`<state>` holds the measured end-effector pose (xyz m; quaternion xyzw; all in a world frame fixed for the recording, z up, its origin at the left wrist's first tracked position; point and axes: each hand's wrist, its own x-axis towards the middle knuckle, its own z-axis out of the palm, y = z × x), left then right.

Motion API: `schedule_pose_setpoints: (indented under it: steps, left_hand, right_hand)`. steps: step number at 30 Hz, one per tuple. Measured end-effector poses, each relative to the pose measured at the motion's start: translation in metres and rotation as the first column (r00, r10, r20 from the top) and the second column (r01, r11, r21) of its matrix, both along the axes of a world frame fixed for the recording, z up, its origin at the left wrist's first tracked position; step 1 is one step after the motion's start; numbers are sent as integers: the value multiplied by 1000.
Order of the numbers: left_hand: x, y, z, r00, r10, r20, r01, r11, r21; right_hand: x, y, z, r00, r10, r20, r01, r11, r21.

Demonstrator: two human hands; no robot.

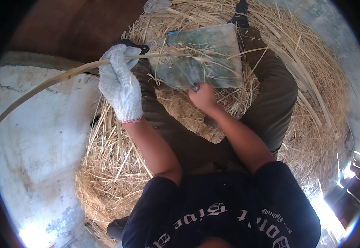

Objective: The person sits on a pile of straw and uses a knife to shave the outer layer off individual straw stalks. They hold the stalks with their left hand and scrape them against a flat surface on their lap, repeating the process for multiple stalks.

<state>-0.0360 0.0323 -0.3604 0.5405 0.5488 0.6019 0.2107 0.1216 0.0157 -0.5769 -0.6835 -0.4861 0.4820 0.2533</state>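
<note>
My left hand [121, 89], in a white knitted glove, is closed around a long bamboo strip [70, 73]. The strip curves away to the lower left, and its other end reaches right over a greenish-grey slab [225, 39]. My bare right hand [202, 98] grips the handle of a knife [183, 72] at the slab's near edge. The thin blade points up and left, with its tip close under the strip; whether they touch I cannot tell. Thin pale shavings [200, 51] lie scattered across the slab.
My legs [273, 82] are spread on either side of the slab. A deep heap of straw-like shavings [312, 99] surrounds me. Longer split strips [304, 76] lie on the right. At left stands a pale, stained wall [39, 136], with a dark brown panel [76, 29] beyond it.
</note>
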Motion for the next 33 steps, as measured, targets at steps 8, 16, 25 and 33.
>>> schedule_pose_setpoints:
  steps: [8, 16, 25, 33]
  left_hand:
    - [-4, 0, 3, 1000, -9, -1, 9, 999, -36]
    - [-8, -7, 3, 1000, -24, 15, 24, 1000, -2]
    - [-15, -7, 4, 1000, -9, -16, 9, 999, -45]
    - [-22, -5, 0, 991, -126, 52, 128, 991, -37]
  right_hand:
    - [14, 1, -16, 975, 27, 221, -11, 997, -74]
    - [3, -13, -13, 998, -2, 61, -1, 999, 51]
    - [4, -4, -4, 982, 3, 190, -28, 992, 127]
    - [1, -6, -54, 983, -155, -97, 152, 988, -42]
